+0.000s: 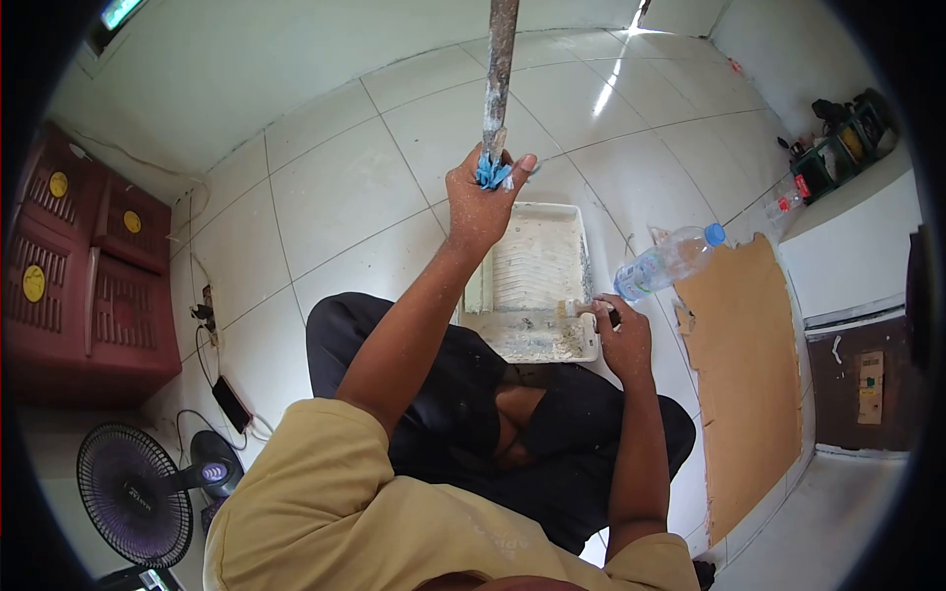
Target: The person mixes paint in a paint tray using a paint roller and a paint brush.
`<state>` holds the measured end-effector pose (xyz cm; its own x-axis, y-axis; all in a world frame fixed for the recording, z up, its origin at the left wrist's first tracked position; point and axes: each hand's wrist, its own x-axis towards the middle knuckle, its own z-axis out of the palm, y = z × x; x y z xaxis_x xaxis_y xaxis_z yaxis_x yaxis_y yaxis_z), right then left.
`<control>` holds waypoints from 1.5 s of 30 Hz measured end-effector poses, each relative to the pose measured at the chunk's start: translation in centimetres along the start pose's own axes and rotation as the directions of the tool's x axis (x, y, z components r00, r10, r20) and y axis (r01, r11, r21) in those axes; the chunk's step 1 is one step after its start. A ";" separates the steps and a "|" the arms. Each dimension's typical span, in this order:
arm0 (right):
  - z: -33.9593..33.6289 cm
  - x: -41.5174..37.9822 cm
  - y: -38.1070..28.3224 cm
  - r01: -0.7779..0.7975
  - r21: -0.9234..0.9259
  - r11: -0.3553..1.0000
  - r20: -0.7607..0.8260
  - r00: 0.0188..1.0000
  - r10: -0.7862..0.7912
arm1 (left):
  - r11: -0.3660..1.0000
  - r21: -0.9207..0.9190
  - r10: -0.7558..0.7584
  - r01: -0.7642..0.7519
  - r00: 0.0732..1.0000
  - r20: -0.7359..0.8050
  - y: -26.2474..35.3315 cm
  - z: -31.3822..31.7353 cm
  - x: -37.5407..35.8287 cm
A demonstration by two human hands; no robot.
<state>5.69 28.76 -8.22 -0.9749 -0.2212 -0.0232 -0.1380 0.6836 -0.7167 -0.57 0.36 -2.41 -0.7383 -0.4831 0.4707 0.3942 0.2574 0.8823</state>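
My left hand [476, 209] is closed around a long, paint-spattered pole [499, 74], with a crumpled blue wrapping [492, 173] at the grip. The pole rises away from me past the top of the view. In my right hand [625, 341] is a small paintbrush [570, 308], its bristles over the lower right part of a white paint tray [554, 221]. Dried and wet-looking pale paint coats the ribbed tray. Along the tray's left side lies a pale roller [480, 288], partly hidden behind my left forearm.
A clear plastic bottle [670, 262] lies right of the tray, partly over torn brown cardboard [746, 394]. At left stand a red-brown plastic cabinet [99, 271], a phone on a cable [233, 405] and a fan [135, 495]. A dark crate [843, 148] holds items at far right.
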 end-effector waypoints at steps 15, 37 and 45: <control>0.2 -0.2 0.7 0.132 0.089 0.987 -0.089 0.988 -0.124 | 0.998 0.038 -0.043 0.042 0.999 0.017 0.2 0.5 0.0; -0.1 -0.4 0.1 0.048 -0.018 0.999 0.009 0.999 -0.048 | 0.997 0.075 -0.028 0.027 1.000 0.011 0.1 0.1 0.1; -0.4 -0.4 -0.3 0.052 -0.034 0.998 -0.010 0.999 -0.053 | 0.996 0.092 -0.012 0.011 1.000 0.014 0.0 0.2 0.1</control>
<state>6.05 28.95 -7.73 -0.9680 -0.2502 0.0211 -0.1945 0.6941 -0.6931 -0.75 0.45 -2.35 -0.7503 -0.4746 0.4601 0.3344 0.3278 0.8836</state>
